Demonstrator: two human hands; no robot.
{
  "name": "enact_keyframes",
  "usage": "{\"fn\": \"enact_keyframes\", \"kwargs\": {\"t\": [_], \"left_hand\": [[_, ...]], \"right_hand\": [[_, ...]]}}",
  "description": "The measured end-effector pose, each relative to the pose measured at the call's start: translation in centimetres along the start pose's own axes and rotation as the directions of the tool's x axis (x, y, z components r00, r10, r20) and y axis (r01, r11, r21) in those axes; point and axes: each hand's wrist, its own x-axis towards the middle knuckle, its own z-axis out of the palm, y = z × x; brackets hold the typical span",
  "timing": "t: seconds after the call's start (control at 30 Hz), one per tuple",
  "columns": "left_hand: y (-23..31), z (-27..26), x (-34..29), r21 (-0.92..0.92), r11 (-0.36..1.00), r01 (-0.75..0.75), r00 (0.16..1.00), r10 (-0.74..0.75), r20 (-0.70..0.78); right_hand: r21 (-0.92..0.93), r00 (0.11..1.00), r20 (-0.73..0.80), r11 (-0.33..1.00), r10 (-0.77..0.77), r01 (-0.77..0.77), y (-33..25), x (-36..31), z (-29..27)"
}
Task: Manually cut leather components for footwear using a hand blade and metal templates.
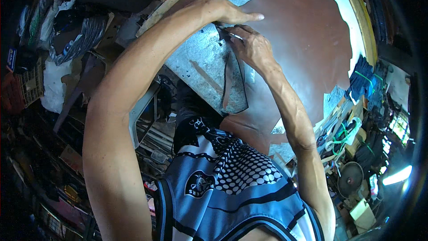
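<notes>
On my right a tube lamp [396,175] glows white, and daylight comes through a window [400,127] near it. Deep shadow lies to my left, where a slatted crate [32,80] stands beside a white bag [55,87] and a cardboard box [71,158] rests among clutter [49,174]. My table [363,20] is edged in pale wood.

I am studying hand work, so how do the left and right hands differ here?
The left hand holds one finger or thumb out straight; the right hand has its fingers curled. The right hand grips a thin tool; the left hand shows none. The left hand sits higher in the picture than the right hand. Both are bare.
</notes>
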Motion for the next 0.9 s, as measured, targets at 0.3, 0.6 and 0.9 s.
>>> {"fn": "enact_keyframes", "kwargs": {"t": [0.3, 0.6, 0.9], "left_hand": [[-0.5, 0.2, -1.5, 0.278, 0.961, 0.003, 0.993, -0.035, 0.109], [-2.5, 5.0, -3.6, 0.287, 0.947, -0.146, 0.917, 0.238, -0.32], [-2.5, 5.2, -3.7, 0.304, 0.941, -0.148, 0.911, 0.249, -0.327]], "right_hand": [[0.021, 0.989, 0.135, 0.998, 0.056, -0.059, 1.7, 0.6, -2.0], [-0.016, 0.99, -0.013, 0.99, -0.138, 0.137, 2.6, 0.7, -1.4], [-0.026, 0.994, 0.038, 0.994, -0.102, 0.104, 3.4, 0.3, -2.0]]}}
